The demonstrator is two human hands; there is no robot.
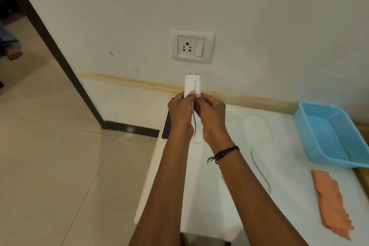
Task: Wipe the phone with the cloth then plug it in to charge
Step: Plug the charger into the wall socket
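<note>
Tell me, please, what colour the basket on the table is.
The basket is light blue, head view.

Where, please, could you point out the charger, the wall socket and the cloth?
charger (190, 85): head view, on its white body.
wall socket (187, 46): head view, on its face among the pin holes.
cloth (329, 203): head view, on its middle.

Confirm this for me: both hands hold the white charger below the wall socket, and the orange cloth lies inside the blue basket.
Wrong on the cloth. The head view shows the orange cloth on the table, outside the blue basket. The left hand and right hand do hold the white charger below the wall socket.
</note>
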